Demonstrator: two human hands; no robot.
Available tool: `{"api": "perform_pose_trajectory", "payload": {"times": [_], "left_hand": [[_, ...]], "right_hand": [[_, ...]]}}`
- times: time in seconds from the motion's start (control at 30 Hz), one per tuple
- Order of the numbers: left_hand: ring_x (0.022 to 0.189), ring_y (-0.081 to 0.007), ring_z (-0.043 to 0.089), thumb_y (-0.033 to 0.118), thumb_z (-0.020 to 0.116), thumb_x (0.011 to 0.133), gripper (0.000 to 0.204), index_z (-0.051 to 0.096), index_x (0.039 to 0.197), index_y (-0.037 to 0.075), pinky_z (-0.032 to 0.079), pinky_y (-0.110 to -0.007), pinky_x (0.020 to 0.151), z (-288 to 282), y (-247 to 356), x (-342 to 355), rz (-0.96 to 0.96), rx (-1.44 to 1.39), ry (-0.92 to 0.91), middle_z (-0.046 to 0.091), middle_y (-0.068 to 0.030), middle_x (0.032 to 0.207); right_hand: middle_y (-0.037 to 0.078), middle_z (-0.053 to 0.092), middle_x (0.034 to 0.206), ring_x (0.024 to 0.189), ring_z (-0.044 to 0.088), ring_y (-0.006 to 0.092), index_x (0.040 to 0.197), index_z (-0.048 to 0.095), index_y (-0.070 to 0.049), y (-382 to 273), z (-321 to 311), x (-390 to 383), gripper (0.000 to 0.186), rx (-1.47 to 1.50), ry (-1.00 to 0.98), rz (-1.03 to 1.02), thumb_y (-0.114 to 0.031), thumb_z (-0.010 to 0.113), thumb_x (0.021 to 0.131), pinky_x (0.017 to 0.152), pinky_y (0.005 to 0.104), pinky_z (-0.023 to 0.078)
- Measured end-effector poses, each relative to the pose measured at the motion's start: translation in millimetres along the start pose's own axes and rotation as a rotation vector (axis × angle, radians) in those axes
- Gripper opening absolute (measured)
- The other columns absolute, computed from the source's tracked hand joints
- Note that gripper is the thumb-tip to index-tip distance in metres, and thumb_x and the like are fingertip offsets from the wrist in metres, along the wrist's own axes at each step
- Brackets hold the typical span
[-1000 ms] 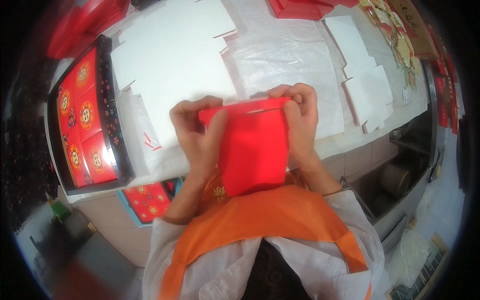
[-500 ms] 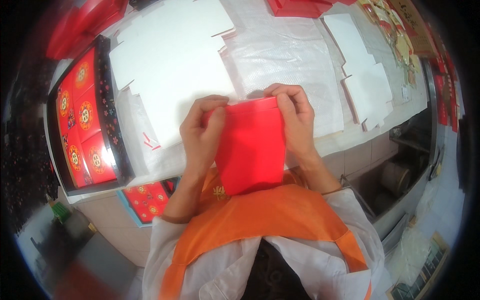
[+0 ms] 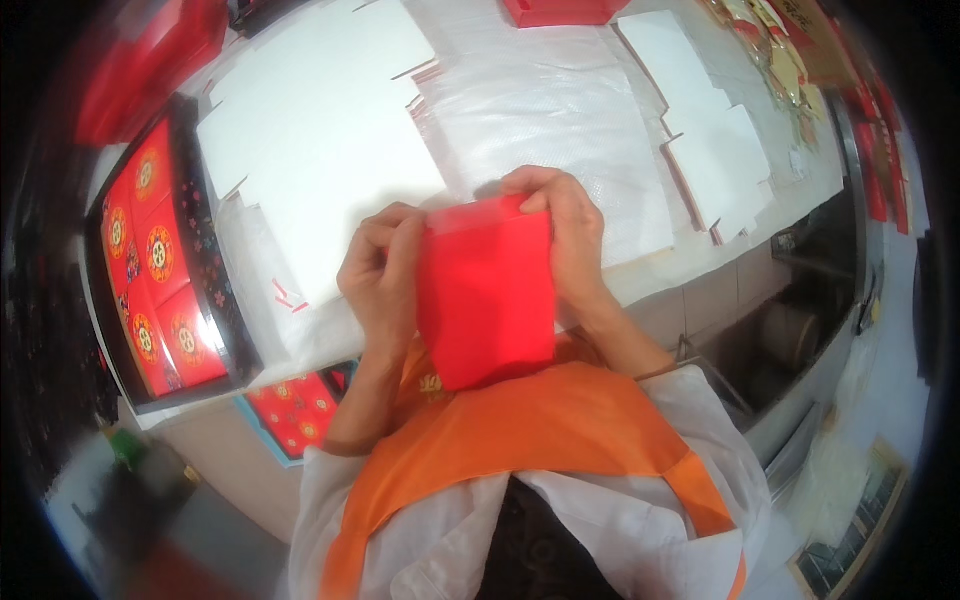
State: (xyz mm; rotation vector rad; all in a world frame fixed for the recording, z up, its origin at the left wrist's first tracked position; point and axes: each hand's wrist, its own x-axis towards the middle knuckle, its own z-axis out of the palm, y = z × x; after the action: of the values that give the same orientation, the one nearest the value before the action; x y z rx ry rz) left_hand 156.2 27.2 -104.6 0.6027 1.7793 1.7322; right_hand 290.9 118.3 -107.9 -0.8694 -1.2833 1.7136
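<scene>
Worktable, long, dressed in a translucent woven sheet [image 3: 540,110], pale, wrinkled and shiny. On its left half: one broad stack of white card blanks [image 3: 310,140], notched along the edges; just below, a few thin red slips [image 3: 285,295]. At the left end: one dark flower-patterned box [image 3: 207,225], open, with red packets [image 3: 160,250] bearing round gold medallions. To the right: a second, narrower pile of white blanks [image 3: 700,120]. Far edge: one red box [image 3: 565,10], partly cut off by the view. Principal item: one red carton [image 3: 487,290], plain-faced, between the two hands at the near side of the table, its lower end before the orange apron [image 3: 540,420]; contact there cannot be told. Left hand [image 3: 383,270]: thumb and curled fingers pinching the carton's upper left corner. Right hand [image 3: 570,235]: thumb on the upper right corner, fingers bent over the top edge. Handling, by judgement: light, thin card, fairly stiff along its folds, smooth and a little slippery, prone to creasing or denting under a hard squeeze; best held by the folded top corners or side edges, not mid-panel.
</scene>
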Motion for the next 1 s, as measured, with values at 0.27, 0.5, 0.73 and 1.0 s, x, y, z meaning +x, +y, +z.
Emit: {"api": "perform_pose_trajectory", "payload": {"times": [0.27, 0.5, 0.73, 1.0], "left_hand": [[0.074, -0.0177, 0.057, 0.016, 0.078, 0.065, 0.048, 0.051, 0.102, 0.002, 0.048, -0.029, 0.067, -5, 81, 59, 0.044, 0.910, -0.962, 0.059, -0.0118, 0.088], [0.107, -0.0235, 0.048, 0.019, 0.066, 0.074, 0.073, 0.028, 0.136, 0.009, 0.040, -0.033, 0.088, -32, 85, 123, 0.005, 0.287, -0.470, 0.047, -0.0115, 0.120], [0.126, -0.0266, 0.032, 0.016, 0.056, 0.082, 0.071, 0.017, 0.140, 0.010, 0.028, -0.039, 0.103, -68, -2, 138, -0.301, -0.151, -0.315, 0.029, -0.0114, 0.138], [0.125, -0.0262, 0.033, 0.019, 0.056, 0.082, 0.068, 0.020, 0.138, 0.004, 0.029, -0.039, 0.102, -83, -16, 146, -0.244, -0.050, -0.283, 0.031, -0.0124, 0.136]], "right_hand": [[0.010, 0.056, 0.097, 0.092, 0.054, 0.0168, 0.095, 0.055, 0.001, -14, -9, 20, 0.013, -0.199, -0.316, -0.294, -0.009, 0.049, 0.089, 0.081, 0.0270, 0.042], [0.006, 0.058, 0.102, 0.088, 0.054, 0.0136, 0.105, 0.054, -0.003, -77, -121, 135, 0.021, -0.528, 0.186, -0.464, -0.014, 0.053, 0.087, 0.079, 0.0266, 0.044], [0.019, 0.046, 0.119, 0.110, 0.045, 0.0337, 0.119, 0.043, -0.001, -61, -352, 287, 0.047, -1.481, 0.539, -0.575, -0.019, 0.060, 0.078, 0.091, 0.0419, 0.038], [0.017, 0.054, 0.105, 0.100, 0.052, 0.0328, 0.105, 0.049, -0.006, -64, -408, 409, 0.030, -1.933, 0.732, -0.360, -0.020, 0.055, 0.080, 0.080, 0.0460, 0.042]]}}
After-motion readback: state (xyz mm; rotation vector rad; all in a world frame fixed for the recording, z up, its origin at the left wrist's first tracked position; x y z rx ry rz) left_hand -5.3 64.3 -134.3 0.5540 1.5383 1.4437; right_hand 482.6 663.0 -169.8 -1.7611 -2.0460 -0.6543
